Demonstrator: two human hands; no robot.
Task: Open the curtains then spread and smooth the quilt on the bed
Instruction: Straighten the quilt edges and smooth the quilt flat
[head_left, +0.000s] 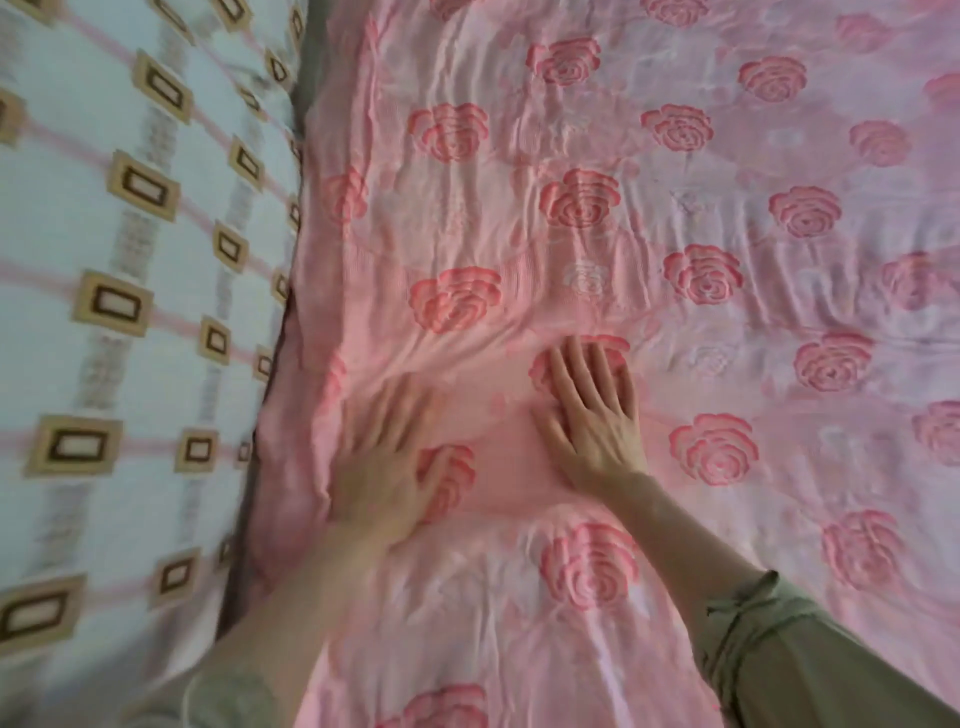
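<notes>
Right sleeve (779, 649) nearest. Left grip (387, 462) and right grip (597, 410) flat, fingers spread, pressing quilt (571, 130). Quilt looks spread; wrinkles show, smoothing judged unfinished. Curtains out of view.

Soft, even daylight, brightest at the upper right, where the pink quilt (727, 156) washes out to pale lilac. Shadows are faint and sit only in its wrinkles and along the dark gap beside the patterned cloth (130, 260). The left hand (389, 467) is smeared by motion blur; the right hand (597, 415) is sharper. The wide lens bends and softens the edges.
</notes>
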